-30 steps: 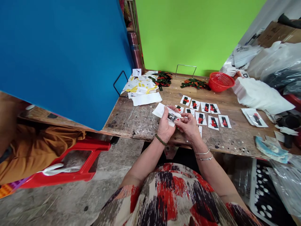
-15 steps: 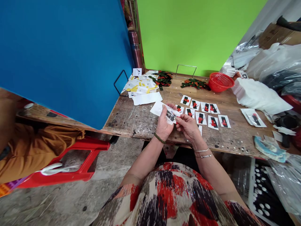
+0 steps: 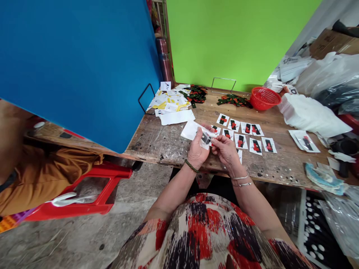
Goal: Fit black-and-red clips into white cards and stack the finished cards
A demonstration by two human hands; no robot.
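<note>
- We are holding a white, clear-fronted packet [image 3: 192, 129] above the front part of the worktable; a dark piece [image 3: 205, 138] is showing through its right half.
- Our left hand [image 3: 198, 150] is grasping the packet, thumb lying across its face, fingers supporting from behind; a green beaded bracelet [image 3: 191, 166] is circling that wrist.
- Our right hand [image 3: 226, 150] is pinching the packet's right edge between thumb and fingers; whether a small part is also sitting between those fingertips, we are unable to tell; silver bangles [image 3: 241, 184] are ringing the wrist.
- Just beyond and to the right, white cards [image 3: 240, 141] bearing red and dark pieces are lying in loose rows on the scuffed wooden worktable [image 3: 157, 144]; some are partly hiding behind our hands.
- Farther back, a blank white strip [image 3: 177, 117] is resting before a heap of white and yellow slips [image 3: 169, 100]; a pile of dark green and red pieces [image 3: 198, 93] is touching the heap; a second pile [image 3: 234, 100] is lying beside a red basket [image 3: 265, 99].
- At the rear, a flask [image 3: 165, 63] is standing between blue [image 3: 75, 63] and green [image 3: 238, 41] panels; at far left, a person in ochre trousers [image 3: 47, 172] is sitting by a red stool [image 3: 95, 201].
</note>
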